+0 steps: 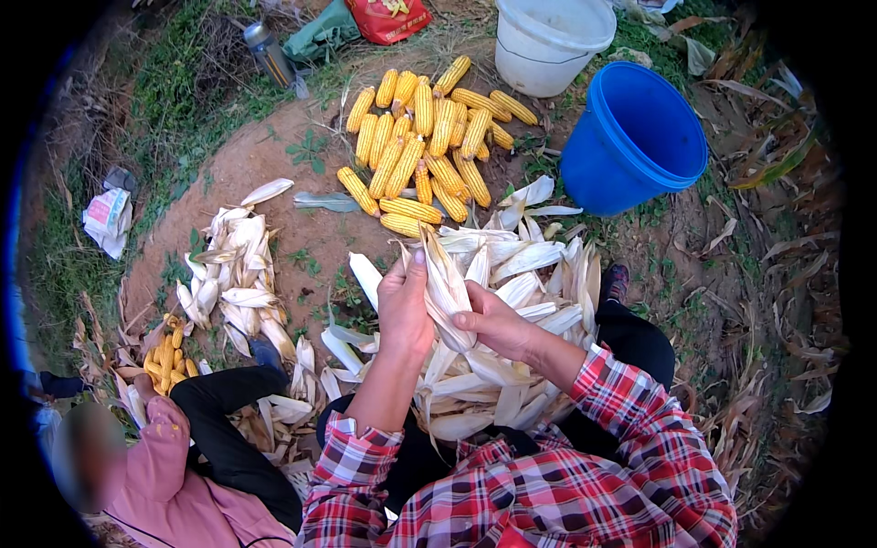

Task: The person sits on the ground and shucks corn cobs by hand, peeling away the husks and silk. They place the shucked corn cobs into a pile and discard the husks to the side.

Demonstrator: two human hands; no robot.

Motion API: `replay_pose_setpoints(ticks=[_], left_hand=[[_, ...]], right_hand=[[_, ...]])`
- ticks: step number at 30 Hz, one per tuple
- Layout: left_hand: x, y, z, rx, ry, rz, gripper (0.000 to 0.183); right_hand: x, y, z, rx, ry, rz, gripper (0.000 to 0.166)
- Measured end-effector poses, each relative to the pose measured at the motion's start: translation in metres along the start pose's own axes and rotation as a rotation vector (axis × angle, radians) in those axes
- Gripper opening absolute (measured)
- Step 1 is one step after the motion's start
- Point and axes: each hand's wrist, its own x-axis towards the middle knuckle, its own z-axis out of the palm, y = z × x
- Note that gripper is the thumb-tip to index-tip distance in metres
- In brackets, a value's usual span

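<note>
Between my two hands is an ear of corn in its dry, pale husk (pixel 447 294), its tip pointing away from me. My left hand (pixel 404 308) grips the upper left side, thumb laid along the husk. Lower down on the right, my right hand (pixel 497 322) pinches the husk between thumb and fingers. Any kernels inside are hidden. Beneath my hands spreads a heap of loose corn husks (pixel 473 404), reaching to my legs. Just beyond lies a pile of husked yellow corn cobs (pixel 411 164) on the bare soil.
A blue plastic bucket (pixel 589 157) and a white bucket (pixel 527 65) stand at the far right. Left lie unhusked ears (pixel 240 267) and a smaller cob pile (pixel 164 359), beside a seated person in pink (pixel 185 493). A metal flask (pixel 268 56) and red bag (pixel 388 20) are behind.
</note>
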Motion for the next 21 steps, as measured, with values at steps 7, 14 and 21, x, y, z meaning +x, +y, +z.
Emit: replay_pose_setpoints(ticks=[7, 14, 21], left_hand=[[0.005, -0.014, -0.004, -0.091, 0.238, -0.061, 0.019], [0.009, -0.019, 0.002, -0.205, 0.178, -0.013, 0.025], [-0.011, -0.007, 0.004, 0.081, -0.193, -0.067, 0.025]], right_hand=[[-0.006, 0.015, 0.018, 0.010, 0.149, -0.034, 0.079], [0.003, -0.002, 0.012, 0.101, 0.184, -0.087, 0.072], [0.010, -0.045, -0.043, 0.407, 0.532, -0.206, 0.044]])
